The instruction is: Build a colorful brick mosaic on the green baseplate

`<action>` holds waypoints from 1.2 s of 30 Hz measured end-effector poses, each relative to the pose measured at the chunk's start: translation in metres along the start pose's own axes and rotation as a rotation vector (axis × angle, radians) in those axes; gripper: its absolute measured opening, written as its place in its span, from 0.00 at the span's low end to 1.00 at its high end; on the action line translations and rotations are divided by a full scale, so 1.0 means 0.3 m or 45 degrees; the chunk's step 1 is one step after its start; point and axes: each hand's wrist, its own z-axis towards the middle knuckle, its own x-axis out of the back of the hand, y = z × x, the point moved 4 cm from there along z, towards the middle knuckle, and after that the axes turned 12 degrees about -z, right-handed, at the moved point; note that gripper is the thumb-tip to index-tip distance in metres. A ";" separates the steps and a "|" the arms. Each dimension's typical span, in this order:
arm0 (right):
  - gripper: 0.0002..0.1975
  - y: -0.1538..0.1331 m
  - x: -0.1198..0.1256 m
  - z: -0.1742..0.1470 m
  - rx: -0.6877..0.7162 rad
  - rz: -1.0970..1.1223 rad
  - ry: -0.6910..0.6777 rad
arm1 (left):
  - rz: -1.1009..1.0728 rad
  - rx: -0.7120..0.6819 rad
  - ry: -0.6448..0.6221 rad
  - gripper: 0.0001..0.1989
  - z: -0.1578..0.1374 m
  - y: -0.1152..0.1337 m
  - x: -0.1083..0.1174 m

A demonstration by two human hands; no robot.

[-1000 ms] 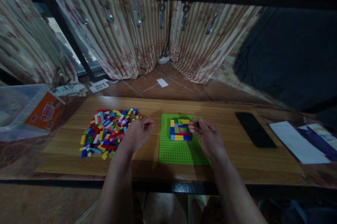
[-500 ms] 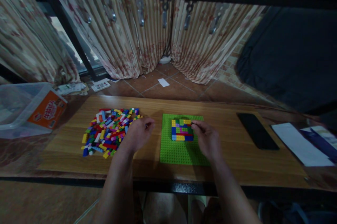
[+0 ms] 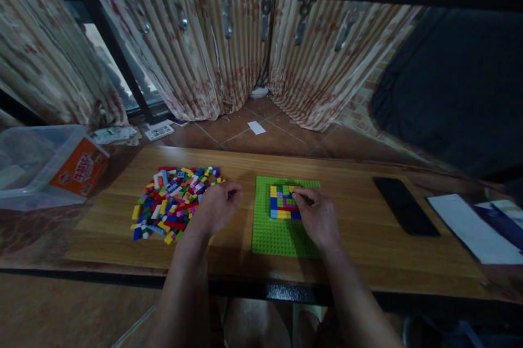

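bricks (image 3: 175,203) lie heaped in reach of the curled left hand (image 3: 217,207), while the right hand (image 3: 318,214) bends over the block build (image 3: 281,205) on the green baseplate (image 3: 272,240), though whether either grip pinches a piece i cannot tell.

A room in a home, by the look of it, with a low wooden table facing a curtained corner.
Long striped curtains (image 3: 196,59) with a reddish flower print hang nearly to a floor of brown tiles (image 3: 241,122), and a dark-framed window (image 3: 114,73) shows between them on the left. Loose papers (image 3: 116,134) and a white card (image 3: 256,127) lie on the floor, as in a lived-in room. On the wooden table (image 3: 359,250) are a heap of toy bricks (image 3: 174,206) and a dark, flat, phone-like slab (image 3: 404,206); a clear plastic tub (image 3: 36,165) with an orange label stands at its left end. The dark expanse (image 3: 457,86) at right may be cloth, though the dimness hides its nature.
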 end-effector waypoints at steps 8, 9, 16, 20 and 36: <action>0.11 -0.022 -0.030 -0.020 0.054 -0.277 0.121 | 0.026 0.021 -0.011 0.13 -0.005 -0.007 0.003; 0.11 -0.022 -0.034 -0.023 0.048 -0.280 0.129 | 0.027 0.021 -0.010 0.13 -0.005 -0.008 0.005; 0.12 -0.027 -0.038 -0.028 0.043 -0.222 0.071 | -0.001 -0.004 -0.015 0.13 -0.011 -0.005 0.014; 0.14 -0.011 -0.017 -0.021 -0.057 -0.016 0.044 | -0.020 -0.011 -0.014 0.12 -0.014 0.000 0.018; 0.22 0.061 -0.069 0.023 -0.062 -0.143 0.124 | -0.034 -0.010 0.032 0.12 -0.021 -0.010 0.029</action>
